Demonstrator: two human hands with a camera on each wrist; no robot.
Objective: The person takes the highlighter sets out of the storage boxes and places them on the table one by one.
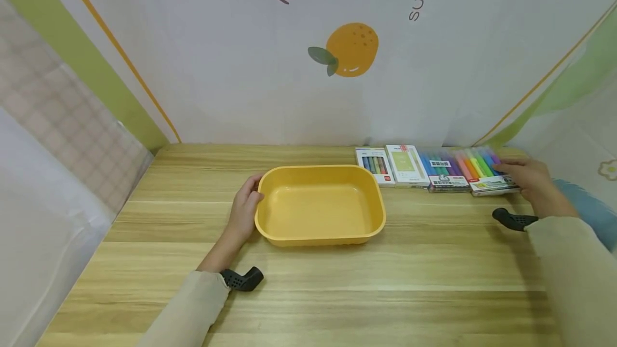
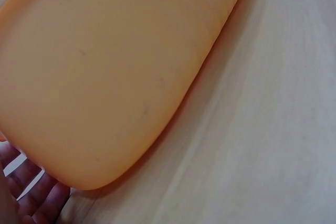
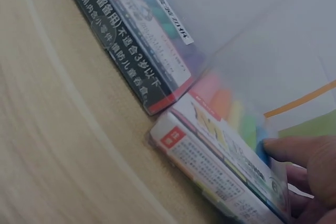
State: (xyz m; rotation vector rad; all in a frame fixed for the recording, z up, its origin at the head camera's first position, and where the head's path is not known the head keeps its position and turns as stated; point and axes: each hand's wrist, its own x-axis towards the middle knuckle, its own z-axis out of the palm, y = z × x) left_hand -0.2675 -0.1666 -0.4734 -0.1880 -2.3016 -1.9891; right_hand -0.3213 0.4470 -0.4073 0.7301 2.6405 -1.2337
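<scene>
An empty yellow plastic tray (image 1: 322,168) sits mid-table; in the left wrist view its outer wall (image 2: 105,77) fills most of the picture. My left hand (image 1: 251,193) grips the tray's left rim, thumb on top, and its fingers (image 2: 37,198) show below the wall. At the back right, my right hand (image 1: 510,174) pinches the rightmost pack of coloured markers (image 1: 482,173). In the right wrist view a fingertip (image 3: 307,158) lies on top of that pack (image 3: 220,166), with other fingers under its edge.
Three more stationery packs lie in a row at the back: a dark-edged marker pack (image 1: 442,171) (image 3: 131,51), a white and green box (image 1: 407,165) and a small pen box (image 1: 374,165). The wooden table (image 1: 385,283) is walled by printed cloth.
</scene>
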